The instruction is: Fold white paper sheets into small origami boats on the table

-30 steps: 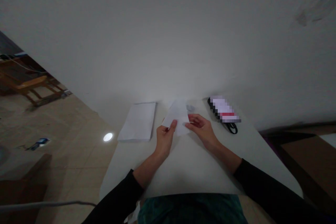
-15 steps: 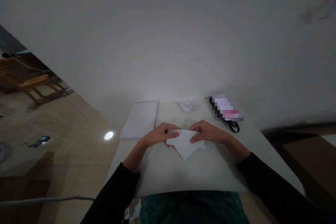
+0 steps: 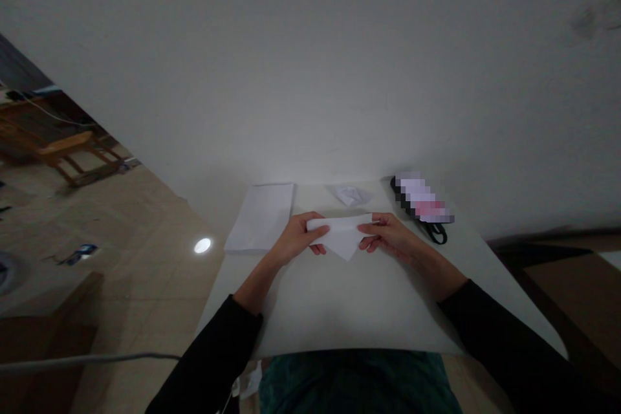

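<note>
Left hand [image 3: 295,239] and right hand [image 3: 391,236] both have fingers pinching a folded white paper [image 3: 342,234], with a white paper stack [image 3: 259,218] just beside on the table [image 3: 349,310].

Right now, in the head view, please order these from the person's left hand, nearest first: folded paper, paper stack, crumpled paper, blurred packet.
1. Folded white paper: held in the left hand.
2. White paper stack: on the table, left of the hand.
3. Crumpled white paper: far table edge, centre.
4. Blurred packet: far right.
</note>
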`<state>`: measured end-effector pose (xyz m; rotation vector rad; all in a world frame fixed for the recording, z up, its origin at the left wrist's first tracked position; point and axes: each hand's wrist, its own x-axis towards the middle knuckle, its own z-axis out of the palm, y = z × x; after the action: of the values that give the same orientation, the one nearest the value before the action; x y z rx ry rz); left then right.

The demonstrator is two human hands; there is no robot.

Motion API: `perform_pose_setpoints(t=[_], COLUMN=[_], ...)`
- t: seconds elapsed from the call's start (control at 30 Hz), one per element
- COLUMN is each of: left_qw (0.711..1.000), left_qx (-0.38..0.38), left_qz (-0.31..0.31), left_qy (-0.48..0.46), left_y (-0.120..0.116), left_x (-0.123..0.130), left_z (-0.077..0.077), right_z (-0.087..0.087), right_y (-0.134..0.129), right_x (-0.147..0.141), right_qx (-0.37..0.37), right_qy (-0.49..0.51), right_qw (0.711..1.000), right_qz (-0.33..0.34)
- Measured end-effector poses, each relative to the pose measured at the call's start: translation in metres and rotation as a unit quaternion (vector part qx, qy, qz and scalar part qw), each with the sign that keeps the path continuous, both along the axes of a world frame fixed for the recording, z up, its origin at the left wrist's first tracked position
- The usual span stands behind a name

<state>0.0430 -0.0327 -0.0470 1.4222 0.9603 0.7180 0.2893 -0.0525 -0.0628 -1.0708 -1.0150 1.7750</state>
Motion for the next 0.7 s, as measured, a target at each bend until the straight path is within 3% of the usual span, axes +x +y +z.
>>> perform_pose_setpoints(t=[0.13,0.27,0.5,0.7], left_qw=[1.0,0.999,0.988,0.972], left_qx=[-0.002,-0.022,0.116,0.113], left_qz=[0.0,0.025,-0.033,-0.146], left_qy=[-0.015,-0.015,0.099,0.146], left_y=[0.003,0.008,0.001,-0.01], left_x=[-0.004,-0.008,-0.009,-0.001], left_z=[0.002,0.001,0.009,0.014], right_z=[0.0,0.0,0.007,0.008], right_y=[0.004,0.005,-0.006,-0.013], right_x=[0.001,0.001,-0.004,-0.011], right_qx=[-0.03,-0.015,0.104,0.136], right_qy=[0.04,0.042,-0.024,-0.039], right_qw=[0.998,0.998,0.991,0.979], right_qz=[-0.035,-0.042,0.079,0.147])
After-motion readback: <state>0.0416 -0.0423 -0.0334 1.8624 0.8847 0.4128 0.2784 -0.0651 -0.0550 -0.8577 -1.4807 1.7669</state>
